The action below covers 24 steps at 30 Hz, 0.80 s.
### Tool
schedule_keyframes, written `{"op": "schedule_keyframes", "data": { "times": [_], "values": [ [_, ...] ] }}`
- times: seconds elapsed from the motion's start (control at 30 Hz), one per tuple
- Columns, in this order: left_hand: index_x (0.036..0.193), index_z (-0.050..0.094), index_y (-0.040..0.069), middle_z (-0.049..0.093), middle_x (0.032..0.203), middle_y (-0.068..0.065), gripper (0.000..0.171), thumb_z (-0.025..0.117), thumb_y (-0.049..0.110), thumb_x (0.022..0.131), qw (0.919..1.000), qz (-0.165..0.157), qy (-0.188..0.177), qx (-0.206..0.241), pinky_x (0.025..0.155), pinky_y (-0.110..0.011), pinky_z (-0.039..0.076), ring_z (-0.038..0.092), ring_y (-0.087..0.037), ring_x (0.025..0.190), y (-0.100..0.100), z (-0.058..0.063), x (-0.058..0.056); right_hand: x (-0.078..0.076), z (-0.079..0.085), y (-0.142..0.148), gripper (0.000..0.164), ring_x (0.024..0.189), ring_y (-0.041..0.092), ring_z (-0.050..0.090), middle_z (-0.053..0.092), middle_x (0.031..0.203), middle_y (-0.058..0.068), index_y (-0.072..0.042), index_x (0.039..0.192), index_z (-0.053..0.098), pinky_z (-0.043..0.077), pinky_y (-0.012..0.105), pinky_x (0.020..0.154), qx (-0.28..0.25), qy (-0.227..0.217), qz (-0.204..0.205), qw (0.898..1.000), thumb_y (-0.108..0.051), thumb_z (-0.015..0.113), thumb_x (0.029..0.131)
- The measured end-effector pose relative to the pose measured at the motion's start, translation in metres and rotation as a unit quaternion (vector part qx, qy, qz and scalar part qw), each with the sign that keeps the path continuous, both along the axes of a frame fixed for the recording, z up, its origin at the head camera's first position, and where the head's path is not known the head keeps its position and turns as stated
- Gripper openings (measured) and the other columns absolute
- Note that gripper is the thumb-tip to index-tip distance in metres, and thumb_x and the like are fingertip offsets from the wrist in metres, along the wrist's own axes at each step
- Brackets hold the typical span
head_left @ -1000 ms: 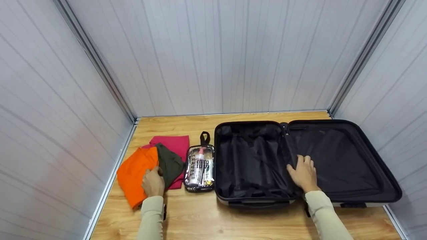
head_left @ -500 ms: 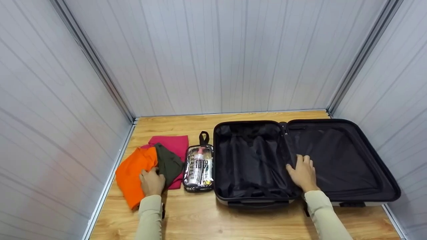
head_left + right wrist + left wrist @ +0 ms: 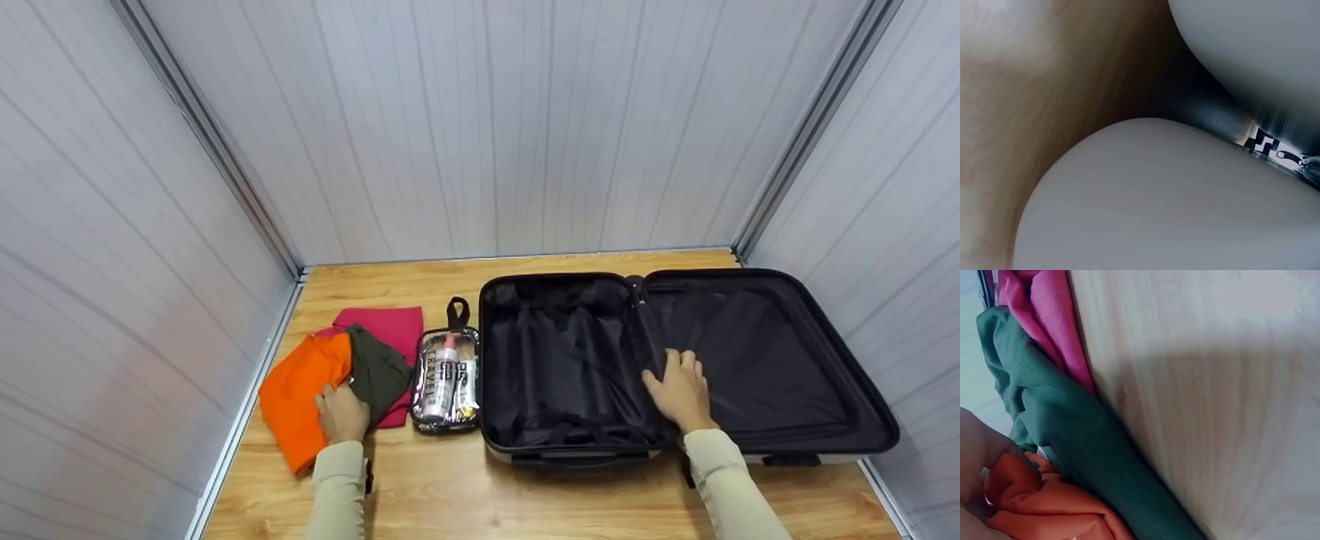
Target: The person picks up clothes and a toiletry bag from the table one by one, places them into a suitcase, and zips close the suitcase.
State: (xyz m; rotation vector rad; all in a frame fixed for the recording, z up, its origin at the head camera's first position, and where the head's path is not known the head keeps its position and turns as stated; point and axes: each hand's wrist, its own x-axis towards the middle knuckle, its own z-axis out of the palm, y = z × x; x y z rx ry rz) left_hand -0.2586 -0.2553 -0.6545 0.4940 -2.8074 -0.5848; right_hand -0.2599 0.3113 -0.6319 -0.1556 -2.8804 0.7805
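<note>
At the left of the head view my left hand (image 3: 343, 414) pinches a fold of an orange piece of clothing (image 3: 300, 394). The left wrist view shows the orange cloth (image 3: 1055, 509) bunched between thumb and fingers. Beside it a dark green garment (image 3: 377, 375) overlaps a pink one (image 3: 394, 322). My right hand (image 3: 684, 394) rests with spread fingers on the inner edge of an opened black-lined suitcase (image 3: 570, 360), near the hinge between its halves. The right wrist view is filled mostly by the suitcase's pale outer shells (image 3: 1174, 197), and the hand is out of sight there.
Between the clothes and the suitcase lies a clear toiletry pouch (image 3: 446, 382) with a pink-topped bottle and other items inside. Its black loop (image 3: 458, 311) points to the back. Grey panel walls (image 3: 450, 150) enclose the wooden floor (image 3: 450, 495) on three sides.
My left hand has shifted very slightly to the left over the orange cloth, its fingers changing their hold on the fabric. The right hand and suitcase stay put.
</note>
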Motion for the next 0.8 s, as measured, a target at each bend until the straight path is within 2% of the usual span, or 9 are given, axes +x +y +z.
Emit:
{"op": "schedule_keyframes", "data": {
  "times": [0.1, 0.33, 0.5, 0.8],
  "values": [
    [0.1, 0.069, -0.017, 0.059, 0.11, -0.037, 0.024, 0.057, -0.002, 0.086, 1.0, -0.004, -0.006, 0.002, 0.094, -0.057, 0.04, 0.05, -0.054, 0.103, 0.0, 0.0, 0.001, 0.0, 0.001, 0.0, 0.066, 0.121, 0.051, 0.042, 0.042, 0.131, 0.033, 0.01, 0.146, 0.041, 0.037, 0.064, 0.098, -0.001, -0.001, 0.0, 1.0, -0.03, 0.062, 0.098],
    [0.112, 0.067, -0.016, 0.057, 0.12, -0.038, 0.031, 0.057, 0.0, 0.087, 0.9993, 0.009, -0.025, 0.026, 0.094, -0.058, 0.043, 0.048, -0.055, 0.109, 0.001, -0.001, 0.001, 0.0, 0.003, -0.002, 0.065, 0.122, 0.051, 0.042, 0.042, 0.132, 0.032, 0.01, 0.147, 0.04, 0.037, 0.064, 0.098, -0.003, -0.005, 0.002, 1.0, -0.029, 0.062, 0.099],
    [0.111, 0.066, -0.017, 0.059, 0.116, -0.037, 0.03, 0.056, -0.001, 0.087, 0.9989, 0.012, -0.021, 0.041, 0.097, -0.057, 0.04, 0.048, -0.055, 0.109, 0.0, 0.001, 0.001, 0.002, 0.002, -0.001, 0.065, 0.12, 0.052, 0.043, 0.042, 0.13, 0.033, 0.01, 0.146, 0.041, 0.038, 0.064, 0.097, 0.0, -0.003, 0.002, 1.0, -0.029, 0.062, 0.099],
    [0.121, 0.062, -0.016, 0.057, 0.123, -0.037, 0.038, 0.055, 0.001, 0.088, 0.9956, 0.022, -0.045, 0.079, 0.104, -0.061, 0.04, 0.046, -0.055, 0.118, -0.002, 0.013, 0.001, 0.001, 0.002, 0.001, 0.065, 0.12, 0.052, 0.043, 0.043, 0.13, 0.033, 0.01, 0.146, 0.041, 0.038, 0.065, 0.097, -0.002, -0.002, -0.001, 1.0, -0.029, 0.062, 0.098]
  ]
}}
